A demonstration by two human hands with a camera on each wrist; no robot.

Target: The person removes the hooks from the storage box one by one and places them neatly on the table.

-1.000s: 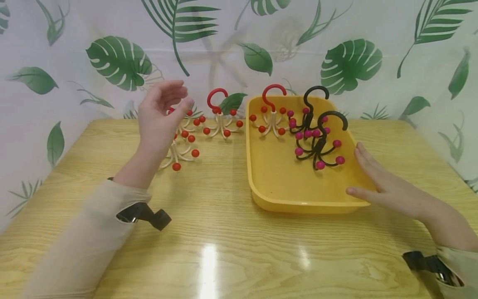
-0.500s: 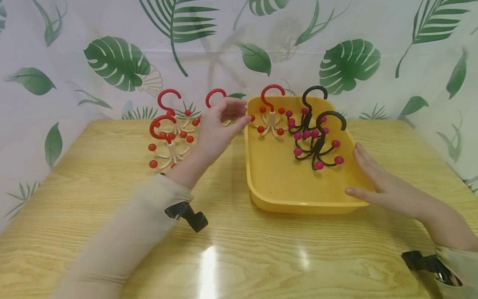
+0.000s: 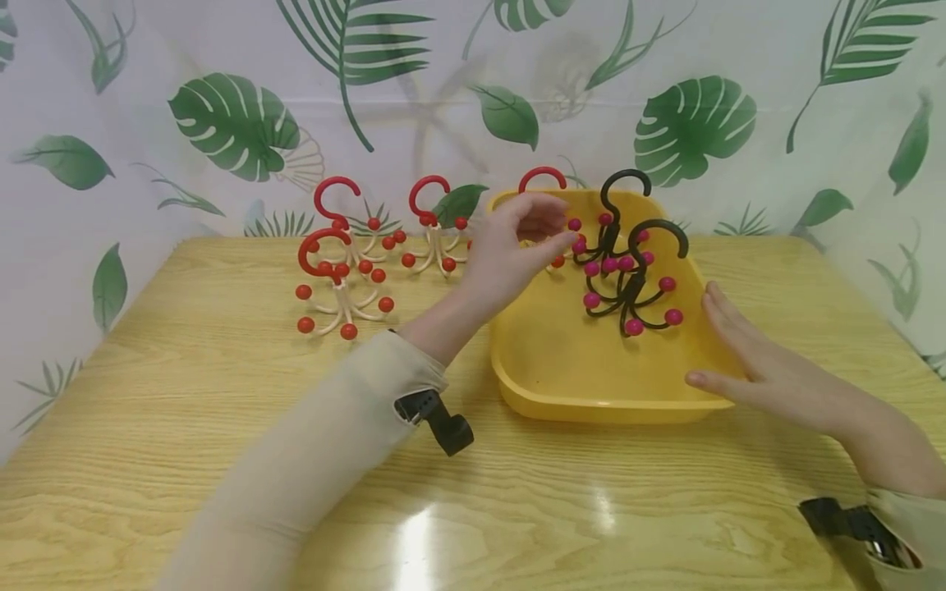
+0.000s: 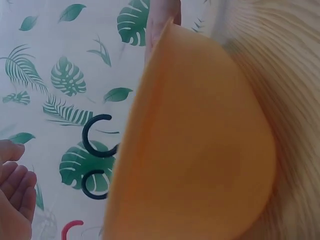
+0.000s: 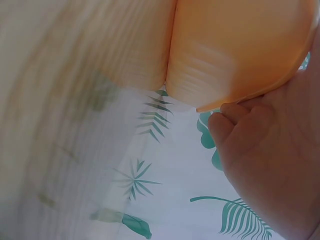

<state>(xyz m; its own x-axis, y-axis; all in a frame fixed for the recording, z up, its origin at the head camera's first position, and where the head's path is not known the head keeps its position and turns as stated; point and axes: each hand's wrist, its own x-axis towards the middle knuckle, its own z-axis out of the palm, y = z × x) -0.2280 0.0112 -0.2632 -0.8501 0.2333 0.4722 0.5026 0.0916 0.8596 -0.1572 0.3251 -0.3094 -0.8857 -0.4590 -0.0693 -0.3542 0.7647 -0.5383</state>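
My left hand (image 3: 517, 238) hovers over the left rim of the yellow basin (image 3: 606, 404), fingers loosely bent with nothing in them. Behind that hand, a claw-shaped hanger with a red hook (image 3: 543, 175) stands in the basin, mostly hidden. To its right in the basin are two black claw-shaped hangers with pink balls, one in front (image 3: 631, 289) and one behind (image 3: 610, 236). My right hand (image 3: 769, 373) rests along the basin's right rim with fairly straight fingers; the right wrist view shows its fingers (image 5: 235, 112) at the orange-looking rim.
Left of the basin, three cream hangers with red hooks and red balls stand on the wooden table (image 3: 296, 460): a front one (image 3: 340, 287), a back one (image 3: 336, 205) and one nearer the basin (image 3: 434, 238). A leaf-patterned backdrop (image 3: 429, 98) rises behind.
My left hand has moved right, from over the red-hooked hangers on the table to the basin's left side, and now covers the red-hooked hanger inside. The right hand has stayed at the rim.
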